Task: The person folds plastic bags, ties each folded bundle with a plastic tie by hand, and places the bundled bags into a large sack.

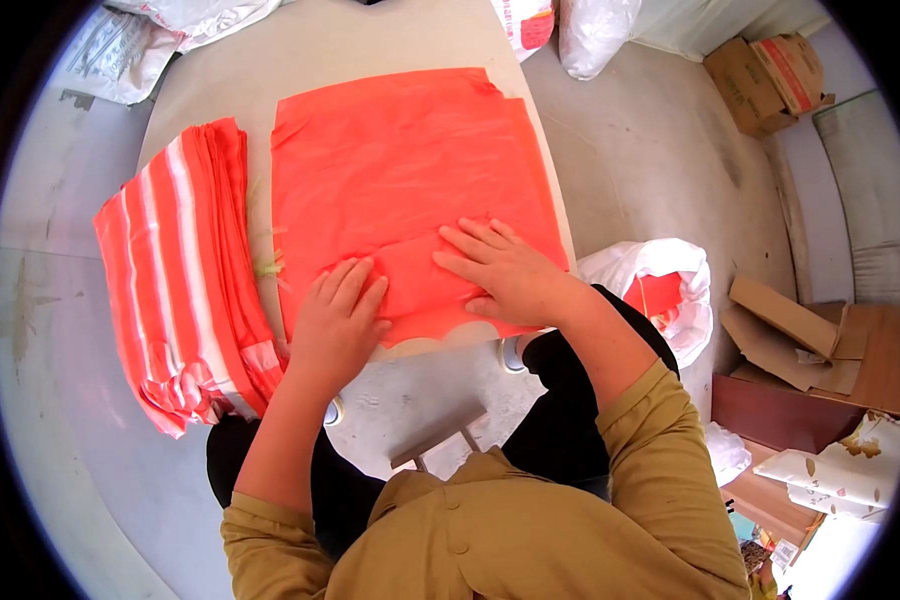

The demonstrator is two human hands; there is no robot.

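Note:
A flat red sheet (pixel 400 160) of thin, plastic-like material lies on the table, perhaps several layers thick. Its near edge is curved and wavy, and small wrinkles run across it near my hands. My left hand (pixel 342 318) rests on the near left part, palm down with the fingers stretched out. Farther right, my right hand (pixel 505 270) lies flat on the same sheet, fingers spread. Neither hand grips anything. Left of the sheet, a thick folded pile of red-and-white striped material (pixel 175 270) hangs partly over the table's left edge.
The beige table (pixel 210 95) stands before my knees. A white sack (pixel 695 300) with red pieces inside is on the floor to the right. Cardboard boxes (pixel 760 85) stand at the far right, and opened cardboard (pixel 785 340) lies nearer. White bags (pixel 120 55) sit at the far left.

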